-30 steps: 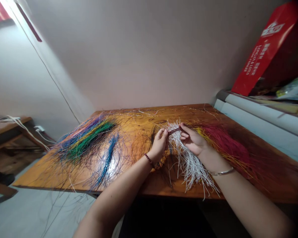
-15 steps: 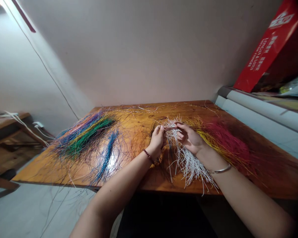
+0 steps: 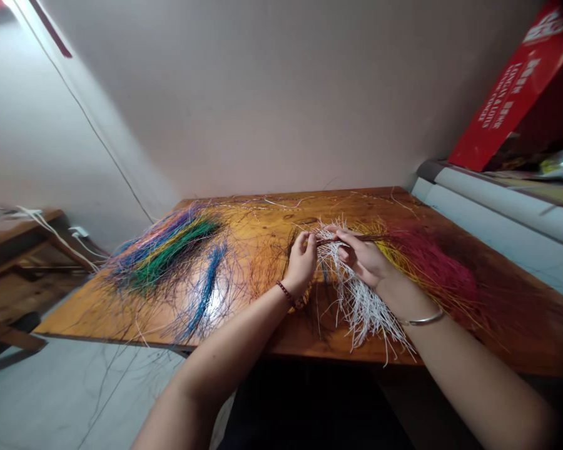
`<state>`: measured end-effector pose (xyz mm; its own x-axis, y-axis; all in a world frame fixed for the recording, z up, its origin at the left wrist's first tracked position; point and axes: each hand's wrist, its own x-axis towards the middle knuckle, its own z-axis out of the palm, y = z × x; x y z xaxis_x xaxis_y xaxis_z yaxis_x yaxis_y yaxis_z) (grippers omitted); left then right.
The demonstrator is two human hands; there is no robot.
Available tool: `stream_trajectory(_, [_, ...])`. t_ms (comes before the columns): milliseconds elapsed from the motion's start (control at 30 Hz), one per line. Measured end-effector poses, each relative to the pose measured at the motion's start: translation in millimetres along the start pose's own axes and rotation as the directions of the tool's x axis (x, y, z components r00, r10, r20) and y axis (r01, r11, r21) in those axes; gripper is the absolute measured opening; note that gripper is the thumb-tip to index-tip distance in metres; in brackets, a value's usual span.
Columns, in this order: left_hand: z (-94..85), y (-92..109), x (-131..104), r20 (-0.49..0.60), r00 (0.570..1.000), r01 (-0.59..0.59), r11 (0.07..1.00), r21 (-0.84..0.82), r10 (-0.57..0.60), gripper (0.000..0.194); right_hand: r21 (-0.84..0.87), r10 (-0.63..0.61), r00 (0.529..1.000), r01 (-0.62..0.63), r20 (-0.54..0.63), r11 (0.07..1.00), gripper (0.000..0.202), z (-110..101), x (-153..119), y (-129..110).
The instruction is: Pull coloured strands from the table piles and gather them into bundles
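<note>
My left hand (image 3: 302,264), a beaded bracelet at its wrist, pinches one end of a thin bundle of dark brown strands (image 3: 327,240). Those strands run nearly level across to my right hand (image 3: 363,257), whose fingers are loosely curled on them, and extend past it to the right. Below both hands, a spread of white strands (image 3: 368,312) lies on the wooden table (image 3: 281,209). Orange-brown strands (image 3: 264,265) are to the left of my left hand. Yellow strands (image 3: 406,275) and magenta strands (image 3: 443,262) lie beyond my right hand.
A blue bundle (image 3: 207,287) and a multicoloured pile with green strands (image 3: 162,262) occupy the table's left side; some ends hang over the front edge. A red box (image 3: 502,94) stands at the right. A smaller wooden table (image 3: 32,228) with white cables is at the left.
The brown bundle, bowed before, is now straighter, with more of it showing to the right of my right hand. The whole view has shifted slightly.
</note>
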<state>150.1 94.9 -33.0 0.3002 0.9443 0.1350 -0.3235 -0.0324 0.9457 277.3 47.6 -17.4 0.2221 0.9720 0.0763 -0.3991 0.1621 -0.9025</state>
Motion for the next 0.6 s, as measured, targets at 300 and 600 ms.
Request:
stream_trajectory(300, [6.3,5.9,-5.3,0.131,0.990,0.065,0.995,-0.072,-0.055,0.017,0.012,-0.019,0.999,0.019,0.044,1.000,0.021,-1.7,2.1,3.1])
stream_trajectory(600, [4.9,9.8,-7.6,0.114,0.988,0.119,0.988,-0.095,-0.108,0.026,0.003,-0.042,0.999,0.042,0.019,0.999,0.021,0.3,1.2,4.1])
